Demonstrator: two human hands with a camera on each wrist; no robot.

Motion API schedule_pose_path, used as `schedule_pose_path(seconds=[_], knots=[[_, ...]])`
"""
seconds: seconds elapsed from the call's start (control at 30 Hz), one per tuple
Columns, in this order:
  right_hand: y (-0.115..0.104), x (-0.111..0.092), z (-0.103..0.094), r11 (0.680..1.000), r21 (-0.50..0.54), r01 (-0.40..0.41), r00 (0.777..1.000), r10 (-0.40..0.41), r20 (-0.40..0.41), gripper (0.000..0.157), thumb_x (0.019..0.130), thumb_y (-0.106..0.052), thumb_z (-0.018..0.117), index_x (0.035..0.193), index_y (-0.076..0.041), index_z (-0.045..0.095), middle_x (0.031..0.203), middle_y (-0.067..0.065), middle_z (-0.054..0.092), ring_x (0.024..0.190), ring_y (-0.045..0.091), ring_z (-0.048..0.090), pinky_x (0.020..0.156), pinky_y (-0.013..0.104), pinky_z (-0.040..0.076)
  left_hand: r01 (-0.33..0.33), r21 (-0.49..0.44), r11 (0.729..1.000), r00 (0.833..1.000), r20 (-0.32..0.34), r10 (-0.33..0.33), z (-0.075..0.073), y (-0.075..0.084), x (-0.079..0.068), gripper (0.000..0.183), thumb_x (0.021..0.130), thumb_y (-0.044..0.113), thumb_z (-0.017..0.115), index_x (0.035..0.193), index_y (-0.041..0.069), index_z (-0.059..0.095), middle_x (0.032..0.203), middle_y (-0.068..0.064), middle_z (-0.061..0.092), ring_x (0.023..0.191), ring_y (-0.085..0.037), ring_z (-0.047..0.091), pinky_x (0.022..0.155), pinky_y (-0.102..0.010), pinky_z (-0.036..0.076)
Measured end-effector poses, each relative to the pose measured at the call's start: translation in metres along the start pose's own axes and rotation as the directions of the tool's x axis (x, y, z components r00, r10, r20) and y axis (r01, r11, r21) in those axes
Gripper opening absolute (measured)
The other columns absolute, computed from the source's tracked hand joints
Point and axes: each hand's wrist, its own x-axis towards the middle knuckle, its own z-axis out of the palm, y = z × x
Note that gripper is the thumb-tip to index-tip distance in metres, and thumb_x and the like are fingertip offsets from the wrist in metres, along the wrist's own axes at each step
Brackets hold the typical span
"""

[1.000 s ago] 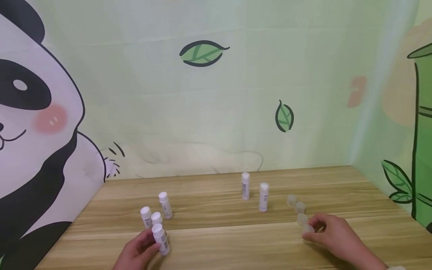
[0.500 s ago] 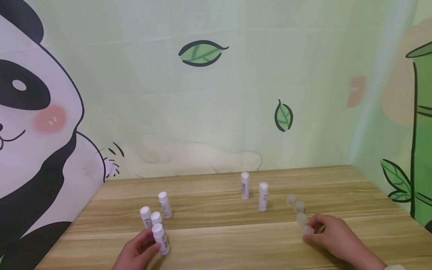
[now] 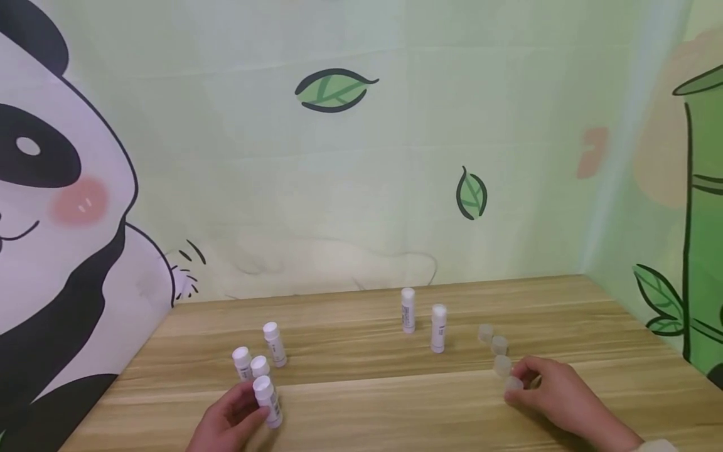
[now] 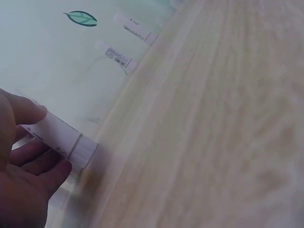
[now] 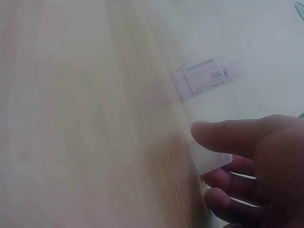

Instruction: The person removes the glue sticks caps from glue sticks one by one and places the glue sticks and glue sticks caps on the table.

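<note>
My left hand (image 3: 234, 417) grips a white glue stick (image 3: 267, 400) standing at the near left of the wooden table (image 3: 367, 402); the left wrist view shows the same glue stick (image 4: 59, 137) between thumb and fingers. Three more white sticks (image 3: 257, 355) stand just behind it. My right hand (image 3: 556, 392) pinches a translucent cap (image 3: 513, 384) on the table at the right; in the right wrist view the cap (image 5: 209, 159) sits under the thumb. Three other translucent caps (image 3: 494, 345) lie in a row behind it. Two capped sticks (image 3: 422, 320) stand mid-table.
A panda-and-bamboo backdrop (image 3: 339, 157) closes off the table at the back, left and right. Bare wood lies between my two hands along the near edge.
Both hands stay where they were, holding the same things. The view has drifted slightly.
</note>
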Motion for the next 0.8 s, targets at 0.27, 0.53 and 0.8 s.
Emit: schedule_pose_path(seconds=[0.27, 0.53, 0.8], knots=[[0.001, 0.000, 0.004, 1.000, 0.010, -0.008, 1.000, 0.008, -0.008, 0.035, 0.075, -0.035, 0.082, 0.096, -0.012, 0.066, 0.084, -0.002, 0.063, 0.078, 0.012, 0.054, 0.065, 0.025, 0.044, -0.012, 0.017, 1.000, 1.000, -0.015, 0.012, -0.003, 0.011, 0.000, 0.047, 0.087, 0.011, 0.071, 0.132, 0.008, 0.056, 0.127, -0.013, 0.065, 0.106, -0.011, 0.063, 0.087, -0.021, 0.052], [0.000, 0.000, 0.004, 1.000, 0.007, 0.000, 1.000, 0.000, -0.026, 0.035, 0.074, -0.035, 0.082, 0.095, -0.012, 0.066, 0.083, -0.003, 0.062, 0.077, 0.011, 0.054, 0.064, 0.024, 0.043, -0.116, 0.028, 0.993, 0.992, -0.052, 0.117, -0.003, 0.025, -0.004, 0.049, 0.086, 0.008, 0.072, 0.132, 0.006, 0.055, 0.124, -0.015, 0.066, 0.099, 0.006, 0.060, 0.085, -0.012, 0.049], [0.000, -0.002, 0.002, 1.000, 0.008, -0.003, 1.000, 0.003, -0.022, 0.033, 0.075, -0.034, 0.082, 0.093, -0.012, 0.065, 0.083, -0.003, 0.062, 0.076, 0.012, 0.053, 0.064, 0.024, 0.042, -0.203, 0.029, 0.979, 0.970, -0.132, 0.205, -0.001, 0.034, -0.008, 0.045, 0.088, 0.008, 0.070, 0.130, 0.007, 0.055, 0.120, -0.015, 0.066, 0.101, 0.008, 0.059, 0.086, -0.007, 0.046]])
